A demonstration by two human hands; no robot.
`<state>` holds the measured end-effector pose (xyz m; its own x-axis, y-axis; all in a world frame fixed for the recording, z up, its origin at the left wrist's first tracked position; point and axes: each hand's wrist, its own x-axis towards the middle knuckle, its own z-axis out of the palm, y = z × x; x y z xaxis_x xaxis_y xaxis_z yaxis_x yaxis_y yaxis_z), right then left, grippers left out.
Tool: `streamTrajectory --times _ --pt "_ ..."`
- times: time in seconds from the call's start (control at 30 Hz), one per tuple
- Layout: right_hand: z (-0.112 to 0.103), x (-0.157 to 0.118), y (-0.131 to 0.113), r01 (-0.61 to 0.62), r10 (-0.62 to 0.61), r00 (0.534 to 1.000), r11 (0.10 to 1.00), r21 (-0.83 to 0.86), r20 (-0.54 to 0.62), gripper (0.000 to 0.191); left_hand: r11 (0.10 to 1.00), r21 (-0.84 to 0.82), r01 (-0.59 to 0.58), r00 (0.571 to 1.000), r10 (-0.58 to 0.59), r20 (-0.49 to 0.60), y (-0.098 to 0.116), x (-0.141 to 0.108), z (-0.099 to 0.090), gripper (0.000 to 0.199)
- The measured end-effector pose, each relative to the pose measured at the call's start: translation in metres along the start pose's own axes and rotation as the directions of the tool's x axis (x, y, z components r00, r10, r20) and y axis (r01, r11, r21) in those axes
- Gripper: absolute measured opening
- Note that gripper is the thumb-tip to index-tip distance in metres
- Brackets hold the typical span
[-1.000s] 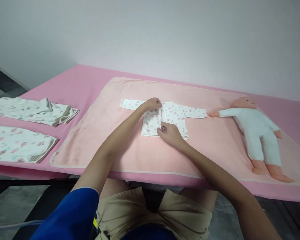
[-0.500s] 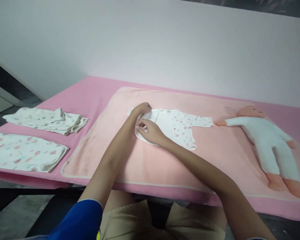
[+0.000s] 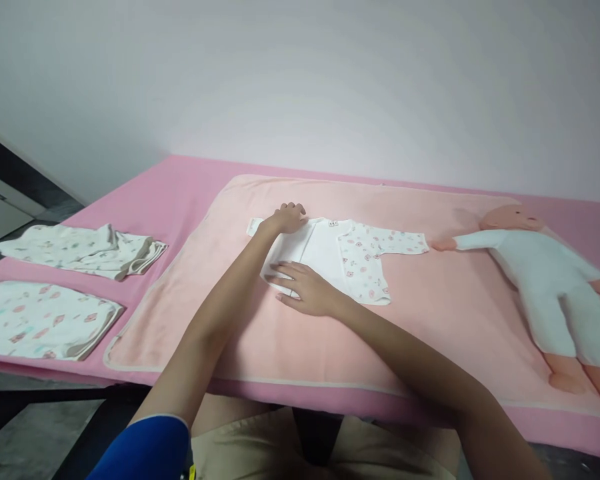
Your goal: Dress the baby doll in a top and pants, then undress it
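Note:
A small white baby shirt (image 3: 325, 257) with a pink print lies spread on a peach blanket, its front panel opened out. My left hand (image 3: 289, 219) rests at the shirt's upper left, by the shoulder, with bent fingers somewhat apart. Lower down, my right hand (image 3: 305, 288) lies flat on the shirt's left lower edge, fingers spread. The printed right sleeve reaches toward a baby doll (image 3: 540, 273) in a white suit, which lies on its back. Part of the shirt's left side is hidden under my hands and left forearm.
The peach blanket (image 3: 180, 300) covers much of a pink-topped table (image 3: 180, 177). Two folded printed cloths, an upper one (image 3: 80, 247) and a lower one (image 3: 45, 320), sit at the left. A pale wall (image 3: 300, 87) rises behind the table.
My right hand has moved slightly down and gone from curled fingers to flat and spread on the shirt. The left hand's fingers have loosened at the shoulder. The view has shifted a little.

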<state>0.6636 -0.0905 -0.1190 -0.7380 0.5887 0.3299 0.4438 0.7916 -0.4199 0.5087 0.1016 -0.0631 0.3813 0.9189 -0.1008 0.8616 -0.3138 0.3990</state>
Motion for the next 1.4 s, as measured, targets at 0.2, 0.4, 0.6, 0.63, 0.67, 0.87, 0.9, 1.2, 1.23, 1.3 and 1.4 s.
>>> streamTrajectory --times 0.2,0.4,0.6,0.63,0.67,0.87,0.9,1.2,1.23,1.3,1.4 --pt "0.004 0.001 0.007 -0.011 0.012 0.999 1.000 -0.015 0.034 0.051 0.968 0.114 -0.223 0.966 0.235 -0.107 0.004 -0.003 0.040 0.061" --pt "-0.001 0.002 0.003 0.002 0.001 0.998 0.999 -0.040 0.060 0.050 0.969 0.153 -0.194 0.974 0.209 -0.086 0.002 -0.008 0.046 0.074" --pt "-0.004 0.004 -0.001 0.012 -0.010 0.998 0.999 -0.035 0.056 0.048 0.978 0.182 -0.099 0.995 0.092 0.046 0.011 -0.020 0.048 0.084" --pt "-0.004 0.005 -0.001 0.014 -0.012 0.998 0.999 -0.034 0.056 0.047 0.976 0.183 -0.118 0.993 0.115 0.026 0.012 -0.021 0.050 0.084" --pt "-0.003 0.005 -0.001 0.014 -0.012 0.998 0.999 -0.034 0.059 0.047 0.973 0.179 -0.148 0.989 0.149 0.005 0.013 -0.022 0.052 0.084" --pt "-0.019 -0.015 -0.016 0.016 -0.014 0.997 0.999 -0.029 0.080 0.054 0.960 0.158 -0.233 0.972 0.237 -0.001 0.015 -0.022 0.057 0.084" --pt "-0.026 -0.024 -0.019 0.006 -0.004 0.998 0.999 -0.033 0.060 0.054 0.961 0.160 -0.224 0.974 0.227 0.002 0.015 -0.022 0.057 0.085" --pt "-0.105 -0.154 -0.007 -0.355 0.314 0.925 0.916 -0.187 -0.214 0.029 0.939 0.169 -0.300 0.921 0.331 -0.204 0.033 -0.023 0.059 0.071" --pt "-0.108 -0.165 -0.004 -0.372 0.328 0.917 0.908 -0.191 -0.228 0.029 0.933 0.160 -0.321 0.906 0.352 -0.236 0.043 -0.025 0.061 0.063" --pt "-0.109 -0.181 0.003 -0.407 0.356 0.897 0.896 -0.177 -0.261 0.030 0.937 0.093 -0.336 0.901 0.348 -0.260 0.067 -0.029 0.068 0.050" --pt "-0.106 -0.189 0.008 -0.467 0.413 0.861 0.873 -0.141 -0.298 0.028 0.969 -0.019 -0.248 0.938 0.235 -0.256 0.100 -0.032 0.082 0.044"
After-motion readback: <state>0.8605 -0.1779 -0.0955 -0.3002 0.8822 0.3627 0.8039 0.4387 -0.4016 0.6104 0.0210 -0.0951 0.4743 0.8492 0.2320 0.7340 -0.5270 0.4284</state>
